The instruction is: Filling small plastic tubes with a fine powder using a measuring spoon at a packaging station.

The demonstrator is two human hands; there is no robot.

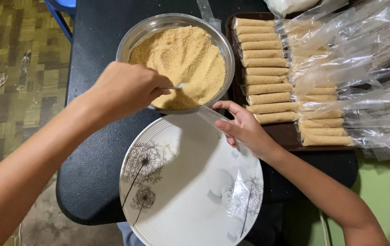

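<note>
My left hand grips a small white spoon whose tip digs into tan crumbly powder in a round metal bowl. My right hand holds an open narrow clear plastic sleeve just below the bowl's near rim, over a white plate printed with dandelions. Another clear sleeve lies flat on the plate's right side.
A dark brown tray to the right holds several sleeves filled with the powder in rows, their empty clear tails trailing right. Everything sits on a black table. A patterned floor and a blue chair leg lie to the left.
</note>
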